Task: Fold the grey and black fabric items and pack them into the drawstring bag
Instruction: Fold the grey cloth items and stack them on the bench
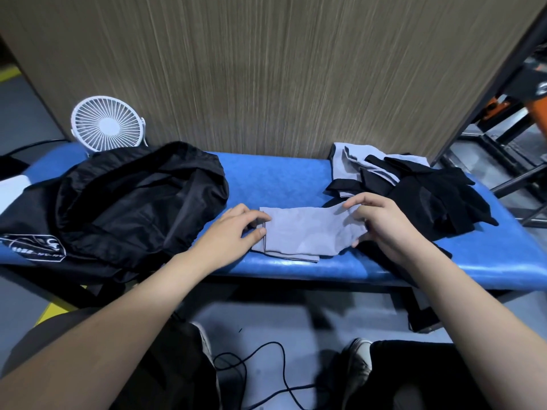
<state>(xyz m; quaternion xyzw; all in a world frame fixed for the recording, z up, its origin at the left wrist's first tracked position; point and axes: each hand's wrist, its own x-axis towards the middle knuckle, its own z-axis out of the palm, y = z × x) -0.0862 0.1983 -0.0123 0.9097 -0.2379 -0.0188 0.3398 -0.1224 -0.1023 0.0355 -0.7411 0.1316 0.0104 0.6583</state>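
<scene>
A grey fabric piece lies flat on the blue padded bench, near its front edge. My left hand pinches the piece's left end between thumb and fingers. My right hand grips its right end with curled fingers. The black drawstring bag lies crumpled and open on the bench's left part, with a white printed logo at its lower left. A loose pile of grey and black fabric items sits on the right part of the bench, partly behind my right hand.
A white desk fan stands at the back left against a wood-grain panel. A black cable runs over the floor between my shoes. A dark metal frame stands to the right of the bench.
</scene>
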